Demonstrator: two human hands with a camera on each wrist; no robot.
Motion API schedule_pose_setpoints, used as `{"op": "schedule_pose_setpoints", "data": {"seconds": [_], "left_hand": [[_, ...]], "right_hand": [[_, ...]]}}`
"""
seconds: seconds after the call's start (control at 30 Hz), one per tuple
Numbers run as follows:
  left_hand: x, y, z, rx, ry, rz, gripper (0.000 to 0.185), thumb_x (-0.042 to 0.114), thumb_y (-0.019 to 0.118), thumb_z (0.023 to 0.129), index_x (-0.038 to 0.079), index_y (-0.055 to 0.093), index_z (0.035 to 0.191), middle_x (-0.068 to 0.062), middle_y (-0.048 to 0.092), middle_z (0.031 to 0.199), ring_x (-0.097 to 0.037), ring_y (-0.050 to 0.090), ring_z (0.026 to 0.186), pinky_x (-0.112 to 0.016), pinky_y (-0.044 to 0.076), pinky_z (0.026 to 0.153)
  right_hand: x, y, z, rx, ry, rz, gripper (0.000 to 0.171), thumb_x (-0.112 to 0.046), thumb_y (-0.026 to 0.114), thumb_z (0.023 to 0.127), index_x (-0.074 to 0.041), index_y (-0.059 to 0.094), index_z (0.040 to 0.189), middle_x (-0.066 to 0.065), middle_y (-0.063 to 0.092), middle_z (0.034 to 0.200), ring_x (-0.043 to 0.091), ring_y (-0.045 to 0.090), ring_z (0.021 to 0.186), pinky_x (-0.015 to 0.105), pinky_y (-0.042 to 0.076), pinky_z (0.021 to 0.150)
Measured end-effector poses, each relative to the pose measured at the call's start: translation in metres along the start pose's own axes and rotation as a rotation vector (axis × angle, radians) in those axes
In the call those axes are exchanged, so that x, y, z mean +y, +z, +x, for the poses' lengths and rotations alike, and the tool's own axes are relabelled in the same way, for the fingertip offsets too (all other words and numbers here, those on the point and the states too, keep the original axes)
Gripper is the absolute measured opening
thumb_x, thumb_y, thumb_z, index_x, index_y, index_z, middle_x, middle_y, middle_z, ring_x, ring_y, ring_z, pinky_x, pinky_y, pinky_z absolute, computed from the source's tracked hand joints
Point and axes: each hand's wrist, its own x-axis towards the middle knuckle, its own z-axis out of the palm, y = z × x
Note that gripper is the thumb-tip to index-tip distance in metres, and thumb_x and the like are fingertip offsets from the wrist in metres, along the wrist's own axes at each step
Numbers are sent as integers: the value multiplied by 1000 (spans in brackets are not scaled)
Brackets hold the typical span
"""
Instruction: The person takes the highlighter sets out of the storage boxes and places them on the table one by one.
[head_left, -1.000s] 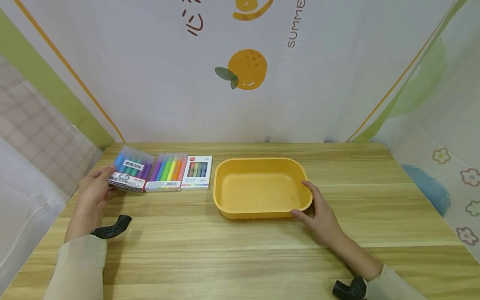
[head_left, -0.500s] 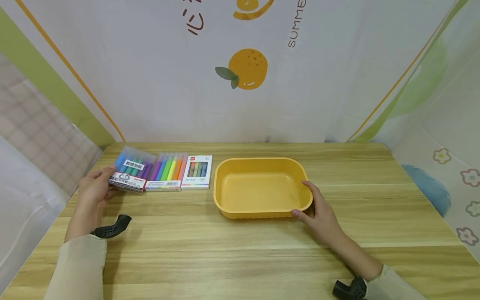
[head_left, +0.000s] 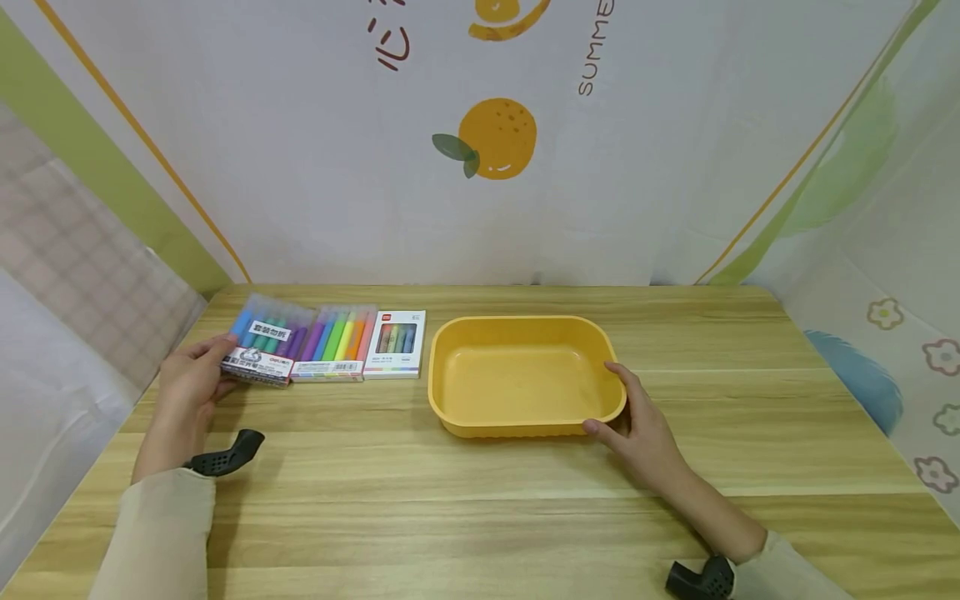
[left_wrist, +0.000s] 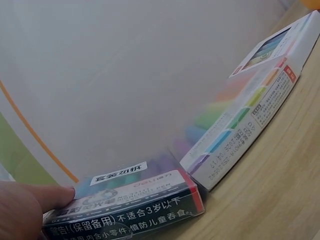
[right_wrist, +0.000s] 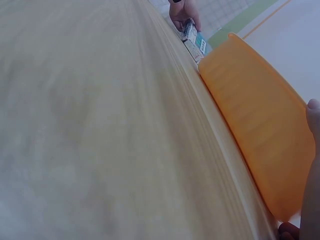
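My left hand (head_left: pixel 189 375) grips the left edge of a clear pack of blue, green and purple markers (head_left: pixel 264 337), thumb on its top face. The pack lies slightly askew and touches a second pack of rainbow-coloured markers (head_left: pixel 334 342). Beside that one lies a white box with a window showing coloured sticks (head_left: pixel 396 344). A yellow plastic basin (head_left: pixel 525 379), with nothing in it, stands to the right of the packs. My right hand (head_left: pixel 641 429) holds its front right corner, thumb at the front rim and fingers at the right side. In the right wrist view the basin's outer wall (right_wrist: pixel 255 130) shows.
The packs and basin stand toward the back of a wooden table (head_left: pixel 450 517). A white cloth with orange prints (head_left: pixel 337 192) hangs behind it. Black wrist cameras (head_left: pixel 225 454) are worn on both arms.
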Motion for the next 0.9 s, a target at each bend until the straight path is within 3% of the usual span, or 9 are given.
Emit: {"op": "schedule_pose_setpoints", "data": {"seconds": [0.33,0.67,0.9], "left_hand": [[-1,3,0,14,-13,73,77,36,65,98,7,30,159,13,55,98,4,60,78,-16,55,65],[-5,3,1,29,4,88,72,33,66,98,9,34,157,11,54,100,3,61,78,-16,55,65],[-5,4,2,52,14,63,63,28,65,98,11,39,153,18,60,84,2,63,70,-17,56,60]], "right_hand": [[0,0,0,0,0,8,85,-26,78,88,-16,30,157,23,42,156,39,52,135,-3,23,102],[-1,0,0,1,0,7,85,-25,78,88,-16,30,157,22,42,156,39,52,136,-3,23,102],[-1,0,0,1,3,11,86,-25,79,87,-17,30,157,22,41,157,39,50,138,-4,22,103]]}}
